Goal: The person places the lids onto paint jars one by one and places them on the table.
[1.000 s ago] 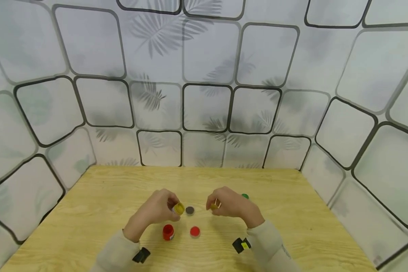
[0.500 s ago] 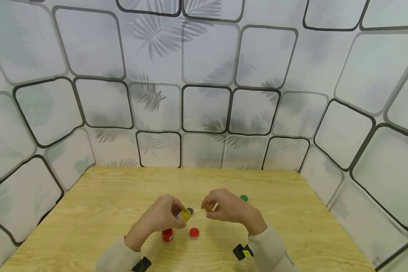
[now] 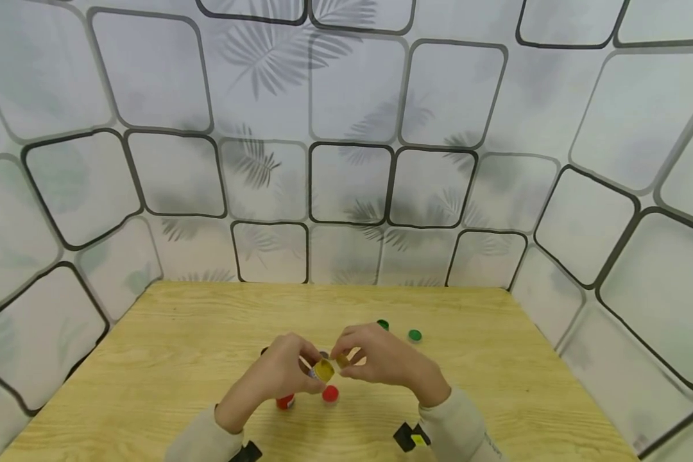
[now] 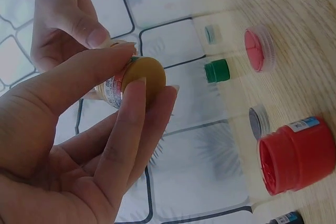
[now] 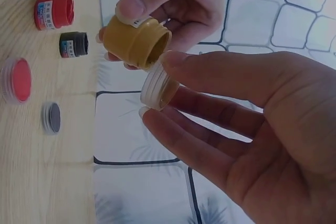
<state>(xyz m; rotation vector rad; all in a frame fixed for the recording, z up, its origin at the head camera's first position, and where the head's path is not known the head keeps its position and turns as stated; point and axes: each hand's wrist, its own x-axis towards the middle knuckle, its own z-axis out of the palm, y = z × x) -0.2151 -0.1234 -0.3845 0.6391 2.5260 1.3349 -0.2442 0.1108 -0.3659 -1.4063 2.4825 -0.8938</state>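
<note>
My left hand (image 3: 291, 364) grips a small yellow paint jar (image 5: 134, 43) with a label, its mouth uncovered and tilted toward the right hand. Between the thumb and fingers of my right hand (image 3: 381, 356) is a clear-rimmed jar lid (image 5: 155, 88) with yellow on its inside. In the right wrist view the lid's edge is at the jar's mouth; whether they touch I cannot tell. Below the left hand stands an uncovered red paint jar (image 4: 296, 156), partly hidden in the head view. A red lid (image 3: 330, 394) lies just right of it on the table.
Behind the hands are a green paint jar (image 4: 217, 71) and its green lid (image 3: 415, 335). A dark grey lid (image 5: 51, 117) and a black paint jar (image 5: 73, 44) also sit on the wooden table (image 3: 208, 314). Patterned cloth (image 3: 352, 186) rises around the table's back and sides.
Both hands have come together, the left moving right with the yellow jar and the right moving left with the lid. The green jar has come into view behind the right hand.
</note>
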